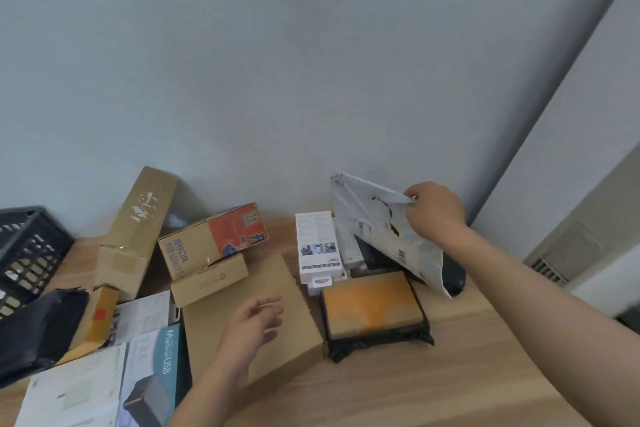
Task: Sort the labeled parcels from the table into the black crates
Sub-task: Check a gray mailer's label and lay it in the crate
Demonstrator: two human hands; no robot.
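Observation:
My right hand pinches the top edge of a white plastic mailer bag and holds it tilted above the parcels at the back right of the wooden table. My left hand hovers with loosely spread fingers over a flat brown cardboard box and holds nothing. A black crate stands at the far left edge. Just below the lifted bag lie an orange-topped parcel in black wrap and a white product box.
Against the wall lean a long cardboard box and an orange-printed carton on a small brown box. A black bag, a USB-device box and white papers crowd the front left. Bare tabletop lies front right.

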